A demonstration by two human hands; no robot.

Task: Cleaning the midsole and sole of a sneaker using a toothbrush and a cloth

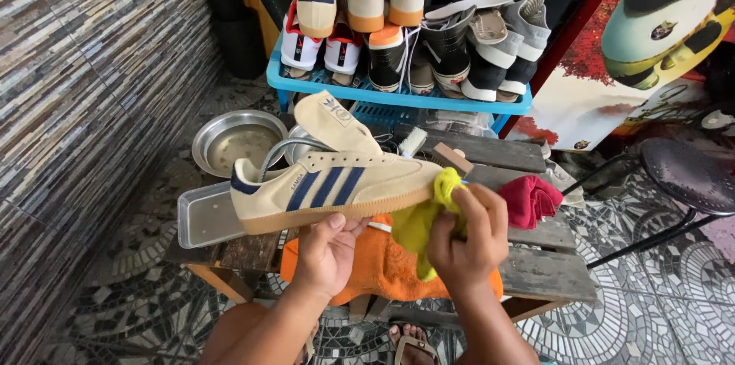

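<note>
Poster [612,51] red and yellow, stood at right behind blue crate [398,97] | shoe [337,189] beige suede, navy stripes, gum sole, held sideways over slatted wood bench [536,258] | left hand [325,254] gripped sole from below | right hand [463,238] closed on yellow cloth [421,219], pressed at toe | orange towel [375,265] beneath.

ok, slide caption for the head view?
Left hand holds a tan sneaker; right hand presses a yellow cloth to its toe.

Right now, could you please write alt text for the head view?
A left hand holds a beige sneaker with navy stripes while the right hand presses a yellow cloth to its toe, above a wooden table.
</note>
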